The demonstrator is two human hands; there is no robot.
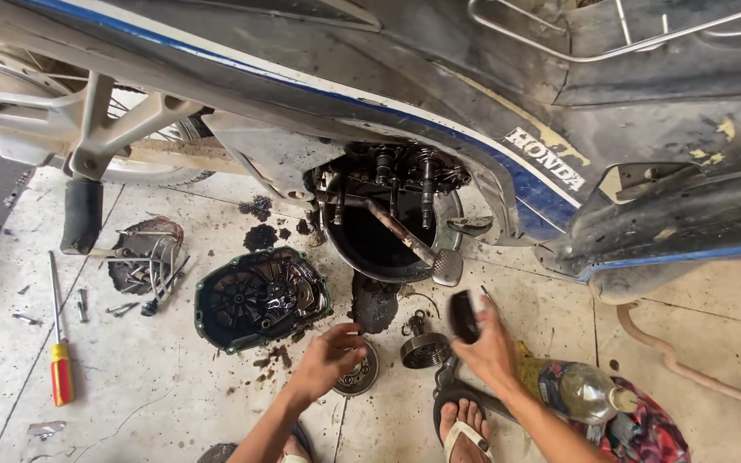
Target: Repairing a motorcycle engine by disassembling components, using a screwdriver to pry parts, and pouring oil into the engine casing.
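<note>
On the tiled floor below the opened engine (388, 206), the left hand (329, 358) closed its fingers on a round clutch part (358, 374); the right hand (486, 343) gripped a small dark part (463, 315) raised just right of it. Judged best practice: keep both parts clear of the floor grit. A white lettered decal (545, 159) sat on the blue-striped fairing, far right; a clear bottle (585, 393) lay near right.

- Round metal clutch disc (358, 374): greasy, flat on floor tiles, under left hand's fingertips.
- Small dark block-shaped part (463, 315): held upright in right hand's fingers, raised above floor.
</note>
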